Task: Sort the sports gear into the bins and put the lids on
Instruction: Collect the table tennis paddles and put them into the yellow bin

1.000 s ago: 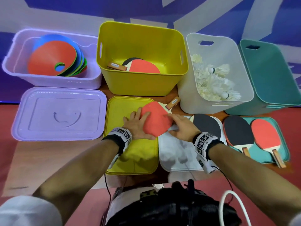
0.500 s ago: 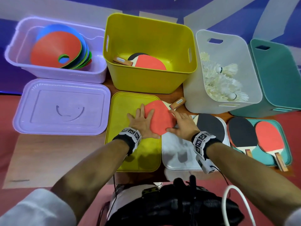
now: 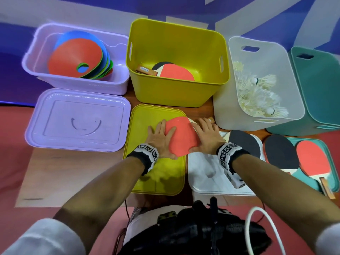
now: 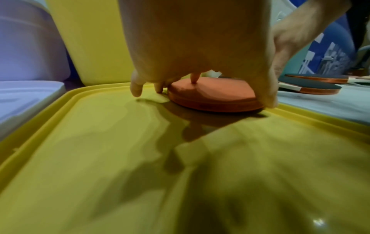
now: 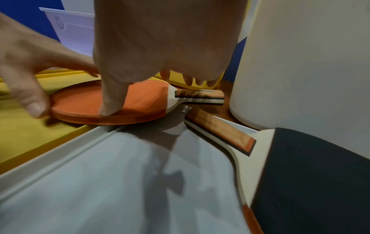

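A red-faced paddle (image 3: 181, 137) lies across the inner edges of the yellow lid (image 3: 156, 177) and the white lid (image 3: 206, 177), in front of the yellow bin (image 3: 176, 92). My left hand (image 3: 160, 138) lies spread over the blade's left side. One finger rests on the red face (image 4: 212, 95) and the thumb touches its near edge. My right hand (image 3: 206, 133) covers the neck and handle, its thumb pressing on the red face (image 5: 140, 101). Two more paddles (image 3: 174, 72) lie inside the yellow bin.
A black-faced paddle (image 3: 242, 146) lies on the white lid. A black one (image 3: 279, 153) and a red one (image 3: 314, 159) lie on the teal lid. At the back stand a purple bin (image 3: 77, 83) of discs, a white bin (image 3: 228, 111) of shuttlecocks and a teal bin (image 3: 320, 85). A purple lid (image 3: 79, 120) lies front left.
My right hand has slid forward along the paddle and now covers its handle. The left hand and the paddle have stayed about where they were.
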Demonstrator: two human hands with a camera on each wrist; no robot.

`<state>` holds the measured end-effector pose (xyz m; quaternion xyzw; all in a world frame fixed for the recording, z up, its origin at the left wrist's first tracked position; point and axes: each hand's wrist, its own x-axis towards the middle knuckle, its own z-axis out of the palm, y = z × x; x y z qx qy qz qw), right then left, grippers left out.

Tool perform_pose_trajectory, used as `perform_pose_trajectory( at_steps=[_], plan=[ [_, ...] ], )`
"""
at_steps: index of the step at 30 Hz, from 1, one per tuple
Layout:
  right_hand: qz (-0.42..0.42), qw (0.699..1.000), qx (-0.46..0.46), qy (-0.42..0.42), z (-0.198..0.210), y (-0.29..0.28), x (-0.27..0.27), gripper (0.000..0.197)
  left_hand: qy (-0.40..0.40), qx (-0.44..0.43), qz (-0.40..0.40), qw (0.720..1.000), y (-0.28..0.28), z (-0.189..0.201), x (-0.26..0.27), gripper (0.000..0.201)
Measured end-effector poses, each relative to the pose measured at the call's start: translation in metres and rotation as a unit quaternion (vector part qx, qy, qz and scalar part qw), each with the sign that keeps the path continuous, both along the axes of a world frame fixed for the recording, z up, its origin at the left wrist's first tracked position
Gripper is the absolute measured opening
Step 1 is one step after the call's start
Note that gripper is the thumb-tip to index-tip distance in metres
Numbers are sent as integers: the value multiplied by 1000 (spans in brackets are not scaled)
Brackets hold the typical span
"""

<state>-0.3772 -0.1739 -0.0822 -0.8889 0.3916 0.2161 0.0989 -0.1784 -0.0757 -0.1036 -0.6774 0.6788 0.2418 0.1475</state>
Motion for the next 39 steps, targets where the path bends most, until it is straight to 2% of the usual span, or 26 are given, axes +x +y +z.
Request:
perform_pose_trajectory(
  at_steps=[3, 8, 14, 21, 27, 32, 39],
  plan=[
    [18, 998, 16, 50, 0, -8, 3, 130, 34, 12, -2, 999, 3, -3, 7, 126],
    [73, 994, 8, 85, 2, -14, 5, 132, 58, -4, -11, 998, 4, -7, 17, 119],
    [91, 994, -34, 52, 2, -11, 6, 132, 84, -3, -7, 996, 4, -11, 22, 117],
    [23, 999, -23, 13, -4, 22, 18, 123, 133, -10, 31, 991, 11, -16, 35, 129],
    [57, 998, -1, -15, 11, 16, 14, 111, 167, -26, 53, 984, 14, -18, 45, 128],
    [83, 996, -14, -36, 28, 12, 20, 114, 176, -71, 72, 979, 22, 1, 46, 122],
    [143, 975, -98, -140, 71, 2, 43, 105, 152, -162, 130, 966, 34, 55, 61, 128]
  ],
)
